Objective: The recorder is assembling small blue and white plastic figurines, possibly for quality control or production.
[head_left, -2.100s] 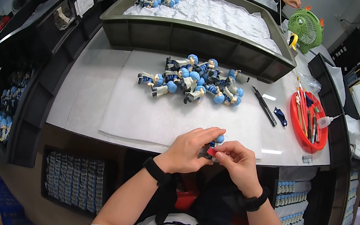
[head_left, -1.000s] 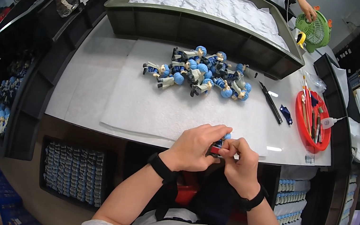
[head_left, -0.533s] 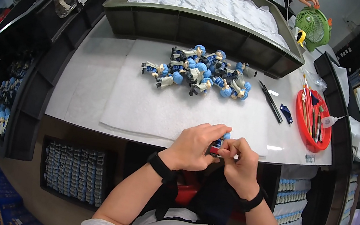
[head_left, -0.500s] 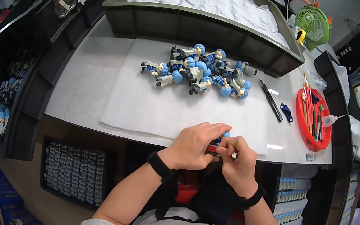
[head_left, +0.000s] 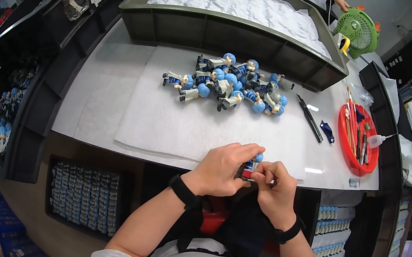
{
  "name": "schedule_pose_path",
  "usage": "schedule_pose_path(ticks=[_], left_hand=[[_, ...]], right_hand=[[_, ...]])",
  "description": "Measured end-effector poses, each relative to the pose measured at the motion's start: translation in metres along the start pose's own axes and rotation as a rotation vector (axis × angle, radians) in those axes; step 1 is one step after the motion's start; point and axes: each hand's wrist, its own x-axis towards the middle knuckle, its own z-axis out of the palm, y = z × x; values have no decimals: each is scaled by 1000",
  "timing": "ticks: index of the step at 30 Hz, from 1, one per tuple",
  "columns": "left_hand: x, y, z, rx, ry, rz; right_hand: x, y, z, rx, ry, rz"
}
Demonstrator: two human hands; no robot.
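Note:
My left hand [head_left: 221, 168] is closed round a small blue-haired figurine [head_left: 258, 158] at the front edge of the table. The figurine's head and part of its blue body show past my fingers; a red piece [head_left: 247, 174] is visible at its lower end. Just to the right, the fingers of my right hand [head_left: 277, 188] are pinched together close to that lower end. What they pinch is mostly hidden, with only a small dark bit showing. Farther back, a pile of similar figurines [head_left: 229, 84] lies on a white foam sheet [head_left: 173, 128].
Behind the pile stands a large dark green tray [head_left: 222, 35] lined with white sheeting. On the right are a black pen-like tool [head_left: 309, 118], a dark blue piece [head_left: 327, 132] and a red basket [head_left: 343, 147] of brushes. A person's hand [head_left: 341, 2] is by a green fan [head_left: 356, 31].
My right hand has shifted slightly right, away from the figurine, and more of its body and the red piece now shows. My left hand keeps its hold. The other person's hand has moved left.

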Motion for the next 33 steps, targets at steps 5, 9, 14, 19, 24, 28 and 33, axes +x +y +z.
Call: schedule_pose_path(ticks=[5,9,14,19,24,28,33], left_hand=[[-1,-1,0,6,29,28],[-1,-4,3,14,44,44],[-1,-1,1,6,13,10],[-2,-2,1,-10,22,15],[-1,-1,1,-13,19,14],[-3,-2,1,-3,16,17],[0,0,1,-13,31,29]], right_hand=[[1,-1,0,2,-6,35],[1,-3,3,-43,8,-1],[0,0,-1,-19,-2,22],[2,-5,3,-17,3,1],[-3,4,-3,-16,3,33],[1,-4,5,2,0,5],[-3,0,-2,-5,-1,46]])
